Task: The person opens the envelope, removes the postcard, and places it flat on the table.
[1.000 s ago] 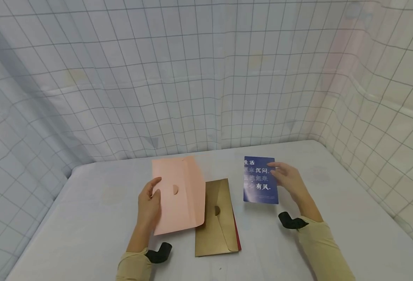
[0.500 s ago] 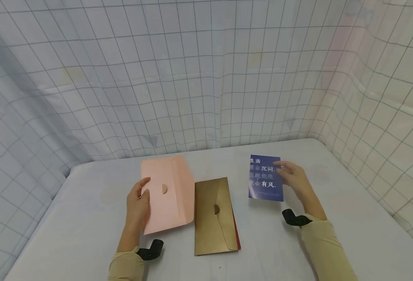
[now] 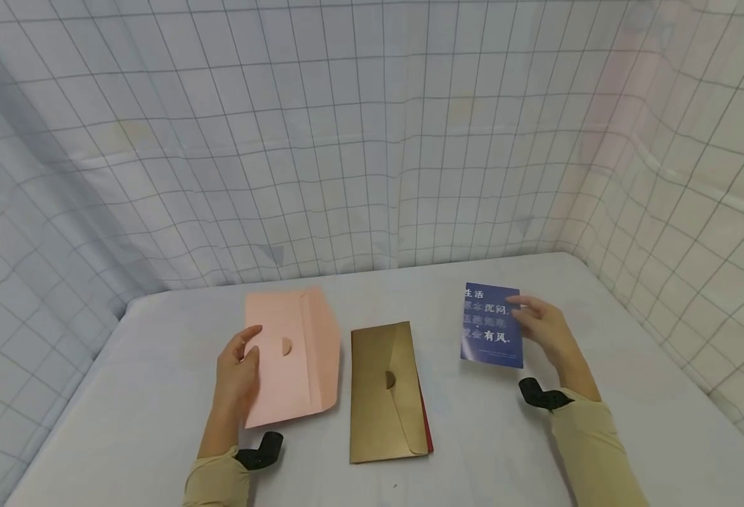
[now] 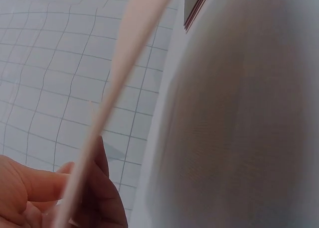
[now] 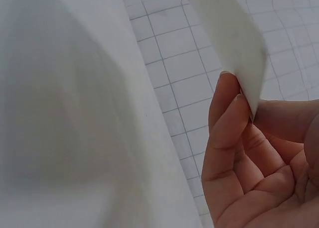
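Note:
My left hand pinches the left edge of a pink envelope, whose flap is unfolded to the right. In the left wrist view the pink envelope is seen edge-on between thumb and fingers. My right hand pinches the right edge of a blue card with white Chinese characters. The right wrist view shows the card's pale back between thumb and fingertips. Between the two hands a gold envelope lies on the table, its flap closed, with a dark half-round tab on it.
A red edge sticks out from under the gold envelope on its right. The white-covered table ends at a hanging white grid-patterned curtain, which also runs along both sides.
My left hand has moved left with the pink envelope, which no longer overlaps the gold one. My right hand has carried the blue card to the right.

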A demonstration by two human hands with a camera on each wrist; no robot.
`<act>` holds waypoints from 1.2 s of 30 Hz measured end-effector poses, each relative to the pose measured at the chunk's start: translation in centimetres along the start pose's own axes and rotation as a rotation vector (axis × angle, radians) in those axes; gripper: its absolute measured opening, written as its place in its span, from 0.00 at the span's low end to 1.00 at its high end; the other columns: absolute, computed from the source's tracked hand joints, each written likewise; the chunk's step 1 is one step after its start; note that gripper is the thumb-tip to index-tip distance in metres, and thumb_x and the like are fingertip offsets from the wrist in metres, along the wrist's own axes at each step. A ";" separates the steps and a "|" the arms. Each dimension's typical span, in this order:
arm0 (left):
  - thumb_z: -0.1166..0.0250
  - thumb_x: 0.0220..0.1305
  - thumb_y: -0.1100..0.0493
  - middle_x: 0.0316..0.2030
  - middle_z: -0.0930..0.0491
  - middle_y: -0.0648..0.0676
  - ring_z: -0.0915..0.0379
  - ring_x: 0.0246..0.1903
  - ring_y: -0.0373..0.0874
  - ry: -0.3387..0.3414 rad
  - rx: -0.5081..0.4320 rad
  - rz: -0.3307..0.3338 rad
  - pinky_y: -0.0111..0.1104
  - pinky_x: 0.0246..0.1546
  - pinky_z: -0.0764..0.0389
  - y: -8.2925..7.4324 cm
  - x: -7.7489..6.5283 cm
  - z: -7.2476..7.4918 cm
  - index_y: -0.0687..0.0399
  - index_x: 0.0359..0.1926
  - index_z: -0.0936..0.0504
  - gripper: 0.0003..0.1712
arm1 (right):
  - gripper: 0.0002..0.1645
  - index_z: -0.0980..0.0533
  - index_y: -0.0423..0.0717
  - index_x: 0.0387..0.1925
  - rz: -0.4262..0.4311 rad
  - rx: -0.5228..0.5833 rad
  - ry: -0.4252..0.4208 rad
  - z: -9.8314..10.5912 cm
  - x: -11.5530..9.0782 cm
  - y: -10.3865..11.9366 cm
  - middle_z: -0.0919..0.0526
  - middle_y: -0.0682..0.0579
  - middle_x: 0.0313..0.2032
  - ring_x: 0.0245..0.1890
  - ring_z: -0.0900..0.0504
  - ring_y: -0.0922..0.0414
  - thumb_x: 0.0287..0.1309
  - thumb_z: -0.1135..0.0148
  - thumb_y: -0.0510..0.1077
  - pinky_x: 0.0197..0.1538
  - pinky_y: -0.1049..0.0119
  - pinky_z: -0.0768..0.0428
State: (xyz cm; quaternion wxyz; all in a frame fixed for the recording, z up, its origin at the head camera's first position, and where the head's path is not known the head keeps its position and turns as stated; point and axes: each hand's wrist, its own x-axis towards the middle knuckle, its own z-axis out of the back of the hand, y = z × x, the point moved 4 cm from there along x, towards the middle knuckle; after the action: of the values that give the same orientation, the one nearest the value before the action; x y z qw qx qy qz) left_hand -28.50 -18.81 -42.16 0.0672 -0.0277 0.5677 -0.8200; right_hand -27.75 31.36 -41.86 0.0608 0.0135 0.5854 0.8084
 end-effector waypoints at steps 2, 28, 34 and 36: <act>0.59 0.69 0.69 0.72 0.49 0.57 0.53 0.67 0.47 0.010 0.001 0.007 0.30 0.54 0.44 0.2 0.1 0.1 0.57 0.66 0.37 0.26 | 0.26 0.36 0.36 0.63 -0.011 0.003 -0.004 0.4 0.0 -0.3 0.21 0.65 0.35 0.35 0.20 0.71 0.67 0.51 0.42 0.43 0.75 0.21; 0.62 0.68 0.70 0.73 0.54 0.63 0.66 0.74 0.51 -0.044 -0.087 0.054 0.45 0.72 0.57 1.7 0.1 1.2 0.63 0.66 0.40 0.26 | 0.29 0.40 0.35 0.65 -0.135 0.016 -0.064 2.7 -0.2 -2.7 0.24 0.71 0.29 0.32 0.22 0.74 0.67 0.52 0.43 0.40 0.78 0.21; 0.62 0.67 0.71 0.72 0.54 0.64 0.68 0.74 0.52 -0.055 -0.075 0.055 0.47 0.73 0.59 2.5 0.4 1.4 0.64 0.66 0.40 0.26 | 0.28 0.39 0.34 0.65 -0.148 0.002 -0.089 3.1 -0.3 -3.2 0.24 0.73 0.27 0.31 0.23 0.74 0.67 0.51 0.43 0.38 0.78 0.22; 0.62 0.67 0.71 0.72 0.55 0.64 0.68 0.74 0.52 -0.058 -0.080 0.060 0.46 0.73 0.59 2.6 0.5 1.6 0.65 0.66 0.40 0.26 | 0.28 0.38 0.34 0.65 -0.154 -0.007 -0.090 3.2 -0.3 -3.3 0.24 0.73 0.27 0.30 0.23 0.74 0.67 0.51 0.43 0.37 0.78 0.22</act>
State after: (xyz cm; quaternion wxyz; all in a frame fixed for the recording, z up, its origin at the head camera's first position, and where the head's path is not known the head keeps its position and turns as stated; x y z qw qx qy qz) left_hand -28.56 -21.21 -44.03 0.1071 -0.0370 0.5983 -0.7932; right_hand -26.86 35.34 -43.93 0.1494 0.0045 0.5786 0.8018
